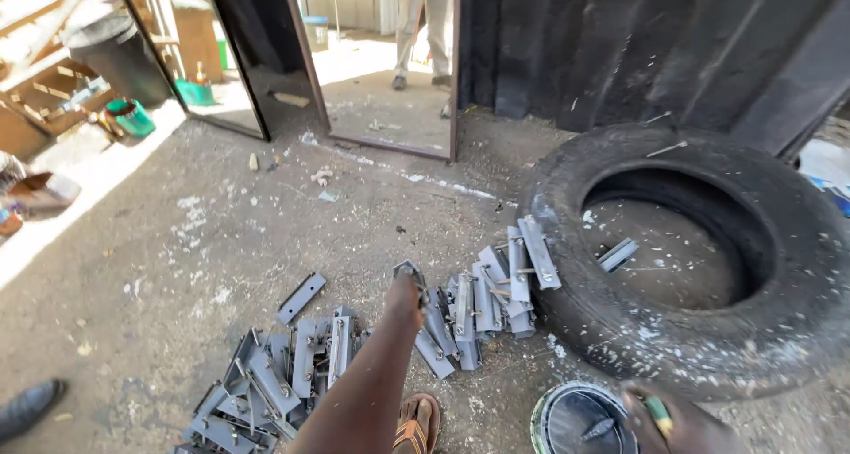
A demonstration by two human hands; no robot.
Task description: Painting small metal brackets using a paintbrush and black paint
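left hand lower centre, fingers pinching a grey metal bracket | stiff, sharp-edged, light; grip its flat faces | right hand lower right, finger state unclear, over paint tin

the flat brackets by the tire look like dull grey metal, kinda matt. tire's rough black rubber speckled white, dirt floor next to it is gritty, wall behind is dark corrugated metal
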